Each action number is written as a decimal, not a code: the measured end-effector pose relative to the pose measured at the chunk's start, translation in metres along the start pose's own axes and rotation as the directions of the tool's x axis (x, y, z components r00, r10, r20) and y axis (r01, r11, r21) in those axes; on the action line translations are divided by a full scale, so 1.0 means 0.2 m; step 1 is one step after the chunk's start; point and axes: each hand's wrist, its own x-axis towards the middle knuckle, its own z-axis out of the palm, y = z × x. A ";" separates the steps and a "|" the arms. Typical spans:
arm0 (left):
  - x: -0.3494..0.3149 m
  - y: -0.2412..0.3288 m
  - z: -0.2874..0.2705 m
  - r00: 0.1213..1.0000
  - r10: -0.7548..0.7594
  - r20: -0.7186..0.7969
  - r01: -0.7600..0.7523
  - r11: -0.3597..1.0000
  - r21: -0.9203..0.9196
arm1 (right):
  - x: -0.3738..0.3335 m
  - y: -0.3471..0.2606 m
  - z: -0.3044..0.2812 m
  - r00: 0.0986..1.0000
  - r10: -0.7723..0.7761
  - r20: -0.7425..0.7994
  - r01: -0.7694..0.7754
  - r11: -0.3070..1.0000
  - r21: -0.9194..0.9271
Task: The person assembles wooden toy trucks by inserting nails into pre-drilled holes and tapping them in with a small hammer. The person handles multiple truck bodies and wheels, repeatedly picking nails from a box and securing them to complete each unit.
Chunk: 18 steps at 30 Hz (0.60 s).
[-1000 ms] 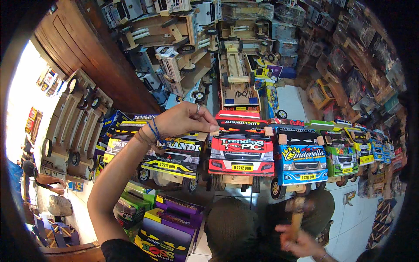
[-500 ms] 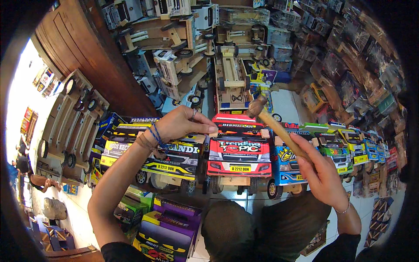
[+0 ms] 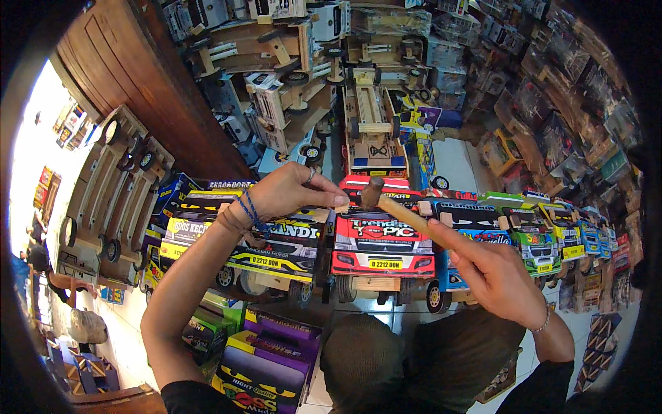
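Between the thumb and fingers of my left hand (image 3: 298,193) is a small wooden block (image 3: 342,208), pinched against the upper left front corner of a red toy truck (image 3: 381,245). My right hand (image 3: 491,274) is wrapped round the wooden handle of a hammer (image 3: 407,215). Its dark metal head hovers over the front of the red truck, just right of the pinched block. A similar block (image 3: 424,208) sits at the truck's upper right corner. Left of it, under my left forearm, stands a black and yellow toy truck (image 3: 265,255); a blue toy truck (image 3: 452,272) is partly hidden behind my right hand.
More toy trucks (image 3: 538,248) continue the row to the right. Purple and yellow boxy toy parts (image 3: 265,369) lie below, near my knees. Wooden truck undersides with wheels (image 3: 114,200) stand at left. Stacked toys and wrapped pieces (image 3: 552,117) fill the back and right. A brown wooden door (image 3: 138,76) stands at upper left.
The hammer has swung down and to the left, its head now close to the pinched block. My left hand stays at the red truck's corner, shifted only slightly.
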 end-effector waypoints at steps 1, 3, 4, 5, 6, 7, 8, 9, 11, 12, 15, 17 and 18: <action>0.00 0.00 0.00 1.000 0.000 -0.002 0.000 1.000 0.002 | 0.00 0.00 0.01 1.000 0.002 0.014 -0.002 1.000 0.004; 0.00 0.00 0.00 1.000 0.000 -0.003 0.001 1.000 0.008 | 0.00 0.01 0.02 1.000 0.008 0.020 -0.008 1.000 0.008; 0.00 0.00 0.00 1.000 -0.001 -0.004 0.001 1.000 0.013 | 0.00 0.02 0.02 1.000 0.012 0.014 -0.012 1.000 0.007; 0.00 0.00 0.00 1.000 0.007 -0.004 -0.007 1.000 0.018 | 0.00 0.02 0.02 1.000 0.015 0.005 -0.015 1.000 0.009; -0.01 0.00 0.00 1.000 0.006 0.000 -0.006 1.000 0.004 | -0.01 0.02 0.02 1.000 0.016 -0.007 -0.016 1.000 -0.021; 0.00 0.00 0.00 1.000 0.014 0.002 -0.014 1.000 -0.010 | -0.01 0.02 0.02 1.000 0.013 -0.022 -0.015 0.999 -0.049; -0.01 0.00 0.01 1.000 0.021 0.003 -0.021 1.000 -0.021 | -0.01 0.03 0.02 0.999 0.010 -0.036 -0.013 0.997 -0.078; -0.01 0.00 0.01 1.000 0.011 0.003 -0.011 0.999 -0.033 | -0.01 0.03 0.02 1.000 -0.006 0.012 0.007 0.994 -0.106; 0.00 0.01 0.01 1.000 0.001 0.006 -0.001 0.999 -0.040 | -0.01 0.03 0.02 0.994 -0.025 0.109 0.044 0.984 -0.170; 0.00 0.01 0.01 1.000 -0.007 0.005 0.007 0.999 -0.036 | -0.01 0.03 0.03 0.997 -0.014 0.070 0.024 0.989 -0.144; 0.00 0.00 0.01 1.000 0.000 0.003 0.000 1.000 -0.030 | -0.02 0.03 0.04 0.999 0.010 -0.032 -0.013 0.997 -0.076; 0.00 0.00 0.01 1.000 0.008 0.004 -0.008 0.999 -0.036 | -0.03 0.03 0.04 0.994 -0.001 -0.108 -0.001 1.000 -0.014; 0.00 0.00 0.01 1.000 0.008 0.005 -0.007 0.999 -0.045 | -0.03 0.03 0.03 1.000 -0.007 -0.025 0.006 0.999 -0.042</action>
